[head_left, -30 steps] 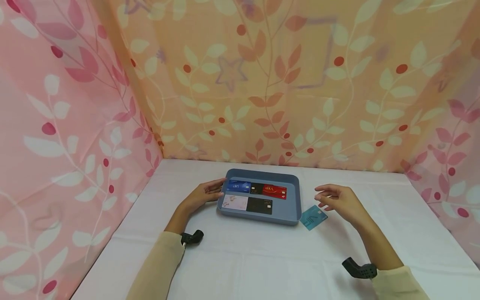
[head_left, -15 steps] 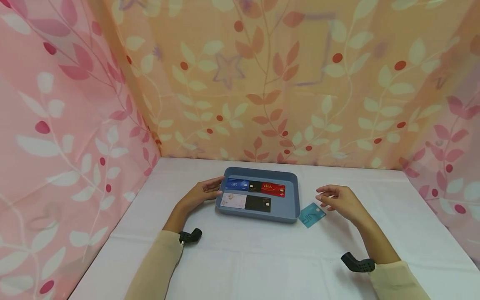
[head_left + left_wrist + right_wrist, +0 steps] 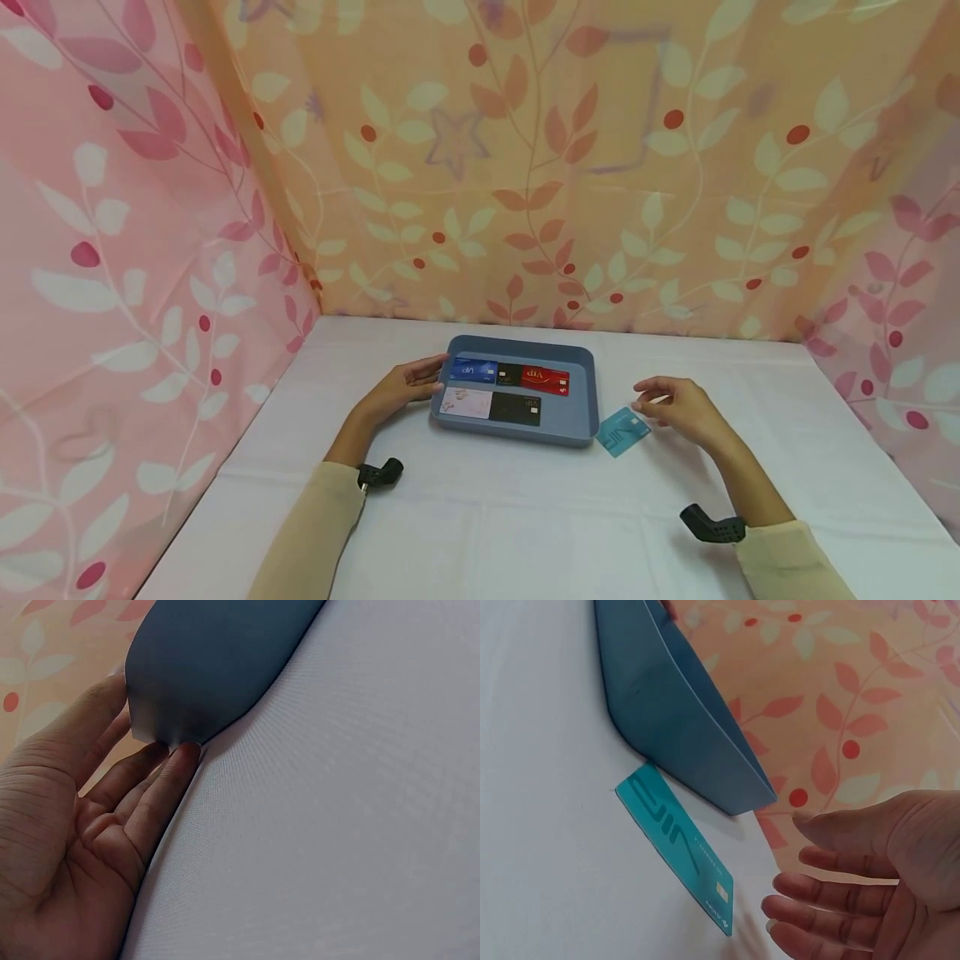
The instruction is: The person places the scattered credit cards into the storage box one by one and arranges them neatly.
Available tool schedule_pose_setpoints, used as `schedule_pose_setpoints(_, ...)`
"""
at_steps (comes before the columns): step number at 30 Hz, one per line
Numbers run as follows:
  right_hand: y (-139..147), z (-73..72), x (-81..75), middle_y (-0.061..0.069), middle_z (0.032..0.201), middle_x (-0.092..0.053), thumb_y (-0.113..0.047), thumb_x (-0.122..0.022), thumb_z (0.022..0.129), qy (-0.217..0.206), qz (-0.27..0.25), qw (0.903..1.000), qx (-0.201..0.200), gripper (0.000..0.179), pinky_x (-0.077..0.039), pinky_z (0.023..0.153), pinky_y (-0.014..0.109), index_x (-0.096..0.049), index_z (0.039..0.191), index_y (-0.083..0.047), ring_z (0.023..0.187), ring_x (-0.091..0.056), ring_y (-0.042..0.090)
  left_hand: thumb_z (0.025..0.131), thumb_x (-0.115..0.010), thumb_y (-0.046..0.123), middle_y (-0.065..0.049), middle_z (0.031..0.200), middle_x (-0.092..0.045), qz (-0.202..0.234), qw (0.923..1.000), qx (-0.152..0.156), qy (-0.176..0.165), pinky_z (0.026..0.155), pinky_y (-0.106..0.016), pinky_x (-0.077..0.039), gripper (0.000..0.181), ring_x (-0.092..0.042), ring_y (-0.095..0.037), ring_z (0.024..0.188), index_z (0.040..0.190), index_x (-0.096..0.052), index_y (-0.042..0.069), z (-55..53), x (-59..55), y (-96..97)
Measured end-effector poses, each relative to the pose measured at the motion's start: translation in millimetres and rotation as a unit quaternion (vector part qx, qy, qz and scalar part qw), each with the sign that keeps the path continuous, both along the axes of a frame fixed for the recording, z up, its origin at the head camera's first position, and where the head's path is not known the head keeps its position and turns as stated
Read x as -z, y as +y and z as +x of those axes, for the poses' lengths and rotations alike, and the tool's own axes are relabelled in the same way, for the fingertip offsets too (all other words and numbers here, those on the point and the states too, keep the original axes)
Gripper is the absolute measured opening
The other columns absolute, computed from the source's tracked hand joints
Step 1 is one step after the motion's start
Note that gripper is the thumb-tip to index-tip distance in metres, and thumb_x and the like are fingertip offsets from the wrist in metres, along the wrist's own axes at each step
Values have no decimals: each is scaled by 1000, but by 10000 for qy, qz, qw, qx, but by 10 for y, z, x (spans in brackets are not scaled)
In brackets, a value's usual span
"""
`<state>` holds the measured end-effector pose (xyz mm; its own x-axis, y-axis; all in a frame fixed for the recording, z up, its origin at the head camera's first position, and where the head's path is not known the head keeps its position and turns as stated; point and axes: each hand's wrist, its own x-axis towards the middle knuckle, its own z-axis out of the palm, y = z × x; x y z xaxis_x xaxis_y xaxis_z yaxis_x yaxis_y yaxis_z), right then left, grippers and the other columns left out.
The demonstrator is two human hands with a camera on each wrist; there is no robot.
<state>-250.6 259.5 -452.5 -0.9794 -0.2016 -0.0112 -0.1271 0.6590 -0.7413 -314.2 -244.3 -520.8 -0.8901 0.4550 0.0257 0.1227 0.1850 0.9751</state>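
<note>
A blue-grey tray (image 3: 570,425) lies on the white tabletop with several cards in it. My left hand (image 3: 401,392) touches its left end, the fingers (image 3: 169,772) against the outer wall in the left wrist view. My right hand (image 3: 686,408) hovers with relaxed fingers and holds nothing. Just left of its fingertips, a teal VIP card (image 3: 622,432) lies flat on the table by the tray's front right corner. The same teal card (image 3: 679,844) shows its chip towards the fingers in the right wrist view.
In the tray, a blue card (image 3: 474,370), a black card (image 3: 508,375) and a red card (image 3: 545,380) form the back row. A pale flowered card (image 3: 465,402) and another black card (image 3: 515,408) lie in front. Patterned cloth (image 3: 450,208) stands behind the table.
My right hand has come slightly lower, its fingertips nearer the teal card's edge. The left hand and the tray have kept their places; the view has shifted a little.
</note>
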Motion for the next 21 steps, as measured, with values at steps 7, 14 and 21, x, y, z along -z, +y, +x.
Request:
schedule_pose_setpoints(7,29,-24,58,19,111,-70,-15,-77,90,111,238,9990,-358,43,-59,72,29,-65,127,3,93,-66,28,96,-73,20,-8,160,-40,49,10000,38,44,111,-32,-42,66,-41,-26,145,155,-44,15,7,-11,1)
schedule_pose_setpoints(14,15,-33,98,18,116,-69,-7,-83,82,82,513,9945,-914,50,-56,87,48,-66,128,0,103,-62,34,96,-73,19,-8,160,-40,37,9999,38,93,111,-32,-42,66,-40,-28,145,155,-44,15,2,3,-5)
schedule_pose_setpoints(21,24,-28,162,15,120,-68,-5,-86,77,191,623,9914,-1133,54,-53,89,50,-67,128,-3,103,-58,32,95,-74,19,-5,160,-41,60,10000,22,20,112,-36,-41,66,-40,-26,145,155,-45,17,9,-10,-6)
